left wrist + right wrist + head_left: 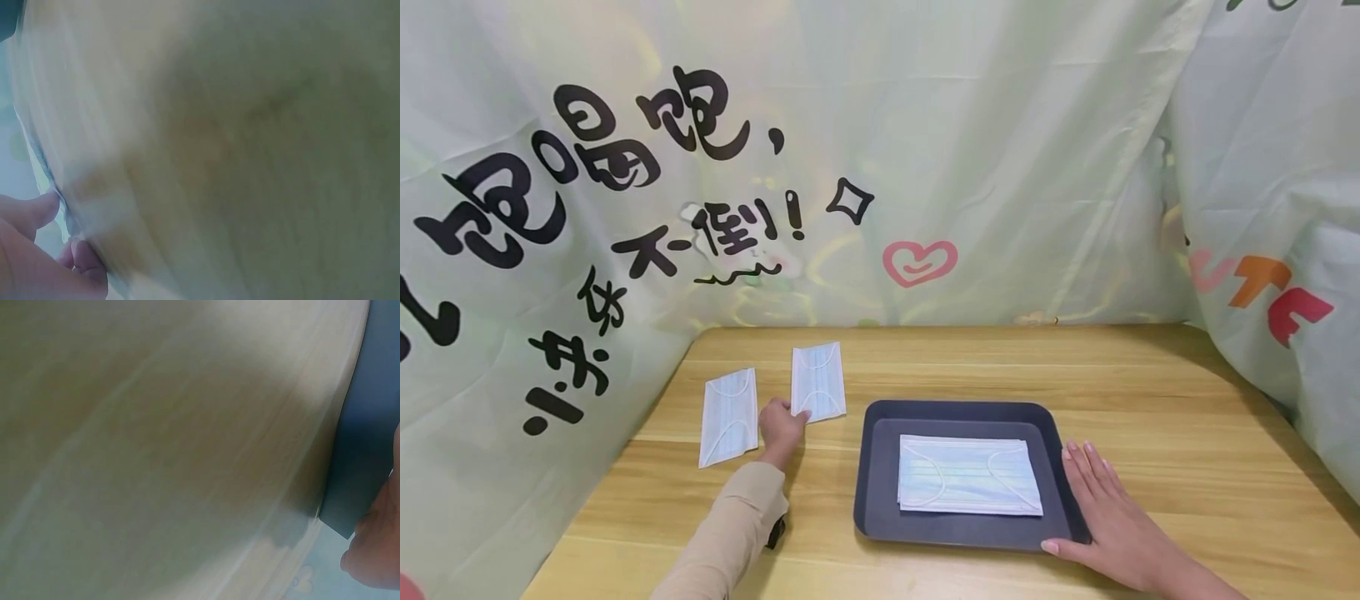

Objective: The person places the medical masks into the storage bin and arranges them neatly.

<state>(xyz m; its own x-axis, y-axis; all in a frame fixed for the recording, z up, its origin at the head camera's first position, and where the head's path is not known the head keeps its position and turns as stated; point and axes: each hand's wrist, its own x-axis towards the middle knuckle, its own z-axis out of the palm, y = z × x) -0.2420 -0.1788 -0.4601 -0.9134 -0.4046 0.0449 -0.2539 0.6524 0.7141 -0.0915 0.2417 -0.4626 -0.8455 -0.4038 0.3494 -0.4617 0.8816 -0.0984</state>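
Observation:
Two light-blue face masks lie at the left, an outer one and an inner one. My left hand pinches the lower left corner of the inner mask, with the thumb over its front edge. In the left wrist view the thumb and fingertips meet at the mask's thin edge. More masks lie in a neat stack on a dark grey tray. My right hand rests against the tray's right side, fingers straight along the rim and thumb at the near corner.
The wooden table carries the tray right of centre. A printed pale cloth hangs behind the table and down both sides. Beyond the tray's left edge lies bare wood, with the left sleeve reaching across the near part.

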